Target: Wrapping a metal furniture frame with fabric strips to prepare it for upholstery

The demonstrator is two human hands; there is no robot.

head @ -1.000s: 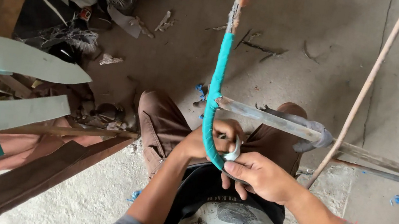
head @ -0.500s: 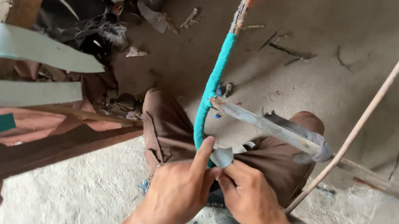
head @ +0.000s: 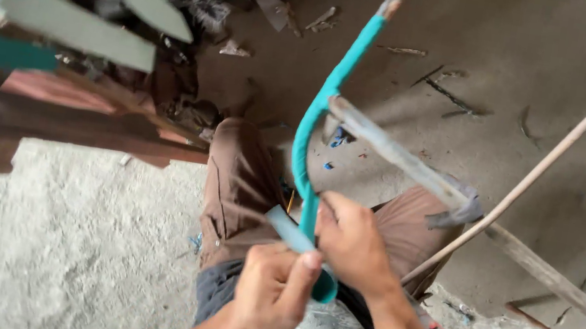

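1. The curved rod (head: 311,132) is a bent bar wrapped in teal strip; its upper end, near the top edge of the view, is bare and rust-coloured.
2. A pale strip end (head: 288,231) leaves the wrapped section at the lower bend, flat and lighter than the wound part.
3. The rod sits over the person's lap, above the brown trousers (head: 239,187), with its lower end between both hands.
4. The right hand (head: 352,244) is closed around the rod just above its lower tip, fingers folded over the wrap.
5. The left hand (head: 272,291) is closed, thumb raised, pinching the pale strip end just beside the rod.
6. The long axis runs from the lap up and away toward the upper right, bowing left at mid-length.
7. A grey metal bar (head: 395,156) crosses the rod at the bow.
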